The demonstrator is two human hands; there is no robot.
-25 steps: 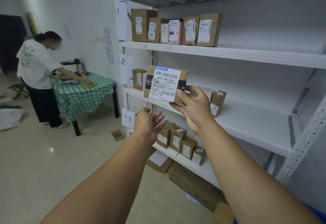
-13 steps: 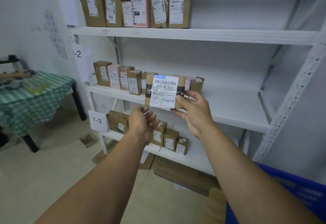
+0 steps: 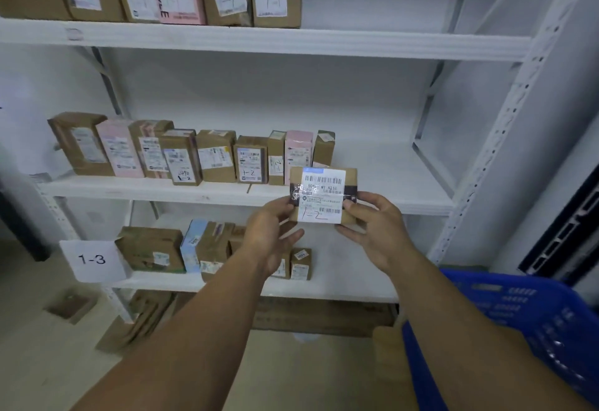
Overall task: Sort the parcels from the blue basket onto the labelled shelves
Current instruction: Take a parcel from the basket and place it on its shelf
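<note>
A small brown parcel [image 3: 322,195] with a white barcode label marked "1-2" is held up in front of the middle shelf [image 3: 372,198]. My right hand [image 3: 372,226] grips its right end. My left hand [image 3: 270,230] pinches its left end with the fingertips. The parcel hangs just to the right of the row of parcels [image 3: 194,156] standing on that shelf. The blue basket [image 3: 525,323] sits at the lower right, its inside hidden.
The top shelf [image 3: 259,39] carries several upright parcels. The lower shelf, tagged 1-3 [image 3: 92,260], holds several boxes [image 3: 152,250]. Flat cardboard [image 3: 142,316] lies on the floor under it. The right part of the middle shelf is bare.
My view has swung right and closer to the shelves. The parcel has moved down to the middle shelf's front edge. My left hand has come up and taken hold of its left end.
</note>
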